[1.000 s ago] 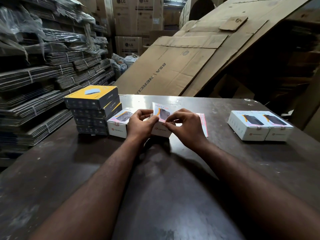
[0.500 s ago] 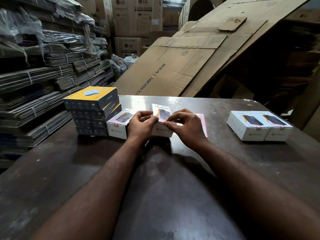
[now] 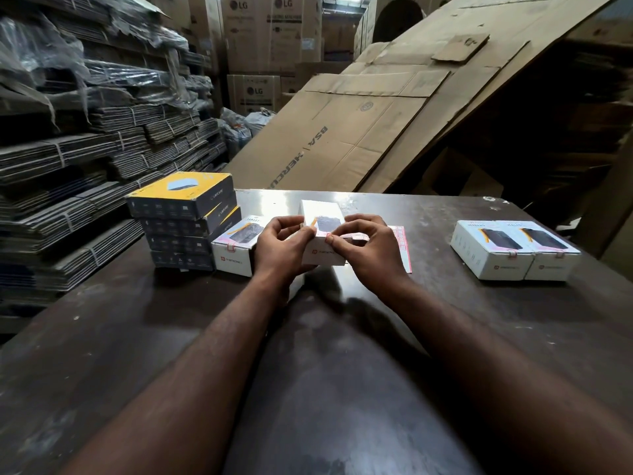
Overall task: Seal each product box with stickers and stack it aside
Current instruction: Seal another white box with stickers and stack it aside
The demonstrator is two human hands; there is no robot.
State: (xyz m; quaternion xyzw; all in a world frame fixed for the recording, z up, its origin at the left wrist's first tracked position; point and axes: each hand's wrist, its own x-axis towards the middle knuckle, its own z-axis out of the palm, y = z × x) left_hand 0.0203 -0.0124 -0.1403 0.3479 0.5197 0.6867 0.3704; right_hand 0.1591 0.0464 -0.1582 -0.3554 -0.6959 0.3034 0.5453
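White, smooth cardboard product box point(image 3: 322, 241) sits mid-table, its contents unseen. The left hand point(image 3: 281, 248) grips its side and the right hand point(image 3: 370, 248) pinches a small red-edged sticker point(image 3: 329, 238) at its front edge. At nine o'clock stand a sealed white box point(image 3: 236, 248) and stacked yellow-topped boxes point(image 3: 185, 221). At three o'clock lie a half-hidden sticker sheet point(image 3: 402, 245) and two sealed boxes point(image 3: 513, 250).

I see a dark table point(image 3: 342, 378) whose top is worn and scuffed, with a dull gloss where light falls; wood or laminate, I cannot tell. The white box point(image 3: 323, 257) at the middle is smooth printed card, as are the two boxes at right point(image 3: 513, 250). The sticker sheet point(image 3: 401, 248) is thin paper. The yellow-topped boxes point(image 3: 178, 197) look matt card. Behind lean rough brown corrugated cardboard sheets point(image 3: 342, 138). At left, shiny crinkled plastic film point(image 3: 113, 73) covers bundled cartons point(image 3: 68, 156).
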